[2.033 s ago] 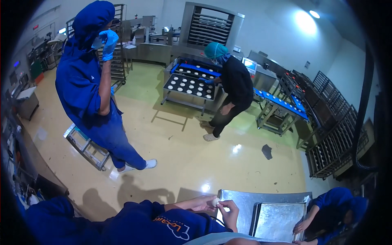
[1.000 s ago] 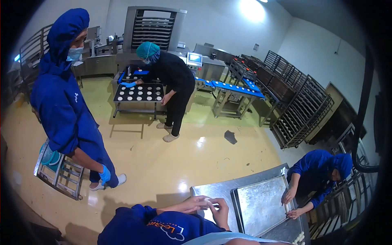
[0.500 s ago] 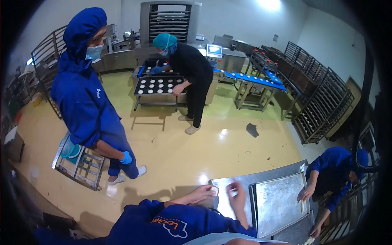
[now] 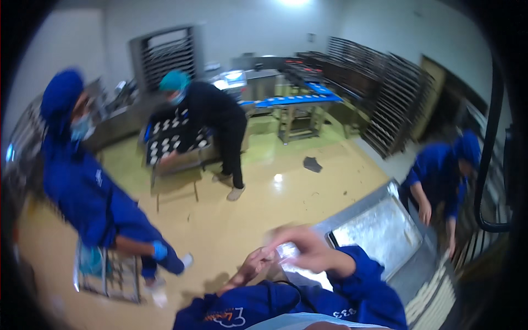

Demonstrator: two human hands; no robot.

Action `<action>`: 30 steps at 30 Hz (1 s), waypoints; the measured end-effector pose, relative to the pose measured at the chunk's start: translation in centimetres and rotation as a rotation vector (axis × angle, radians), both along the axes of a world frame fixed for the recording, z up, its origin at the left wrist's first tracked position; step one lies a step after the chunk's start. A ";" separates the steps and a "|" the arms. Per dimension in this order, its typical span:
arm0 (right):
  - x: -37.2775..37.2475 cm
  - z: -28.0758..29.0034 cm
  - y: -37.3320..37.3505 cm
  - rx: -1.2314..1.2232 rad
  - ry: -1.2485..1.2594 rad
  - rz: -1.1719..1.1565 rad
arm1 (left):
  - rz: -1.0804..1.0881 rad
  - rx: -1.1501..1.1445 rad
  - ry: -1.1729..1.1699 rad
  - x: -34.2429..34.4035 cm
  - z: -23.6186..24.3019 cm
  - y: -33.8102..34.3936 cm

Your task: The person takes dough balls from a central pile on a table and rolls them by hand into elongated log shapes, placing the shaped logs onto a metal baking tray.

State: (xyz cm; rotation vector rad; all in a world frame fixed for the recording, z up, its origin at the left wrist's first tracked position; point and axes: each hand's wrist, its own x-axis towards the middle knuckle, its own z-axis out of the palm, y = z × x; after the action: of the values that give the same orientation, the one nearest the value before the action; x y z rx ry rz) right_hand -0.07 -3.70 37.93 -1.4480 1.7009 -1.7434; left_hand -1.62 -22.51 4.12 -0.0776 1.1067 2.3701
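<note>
In front of me, past the left end of the metal table (image 4: 352, 213), my two hands are close together. My left hand (image 4: 254, 265) is closed with its fingers curled around a small pale dough piece, which my fingers mostly hide. My right hand (image 4: 308, 247) reaches across to the left fingertips. Motion smears its fingers, so whether it grips anything is unclear. Right of my hands, a shallow metal tray (image 4: 379, 231) lies on the table.
Long pale dough strips (image 4: 434, 297) lie at the lower right. A co-worker in blue (image 4: 437, 173) leans in at the table's right end. Another in blue (image 4: 99, 192) stands at left. A person in black (image 4: 220, 121) bends over a tray of dough rounds (image 4: 165, 140) beyond.
My right hand has swung left and met my left hand, partly covering the dough round that showed in my left fingers. The view has turned, shifting the room leftward.
</note>
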 end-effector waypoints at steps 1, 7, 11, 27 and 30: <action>0.6 0.9 -3.3 -0.073 0.005 0.258 | -0.017 -0.016 -0.026 -0.1 0.4 0.3; 3.0 2.8 -11.8 -0.307 0.076 0.851 | -0.053 -0.063 -0.047 0.3 -0.8 0.8; 2.8 2.6 -12.0 -0.314 0.050 0.910 | -0.055 -0.055 -0.018 0.2 -3.2 1.1; 2.0 1.3 -11.2 -0.249 -0.002 0.883 | 0.014 -0.196 0.020 1.8 0.8 -0.5; 1.8 0.7 -12.0 -0.256 -0.013 0.926 | 0.071 -0.169 0.013 2.3 0.5 -1.9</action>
State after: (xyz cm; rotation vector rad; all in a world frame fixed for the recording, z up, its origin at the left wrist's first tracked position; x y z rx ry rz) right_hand 1.71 -15.68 38.65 -1.8855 0.5836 -1.4180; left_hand 0.65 -24.43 4.66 -0.1639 1.3293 2.3365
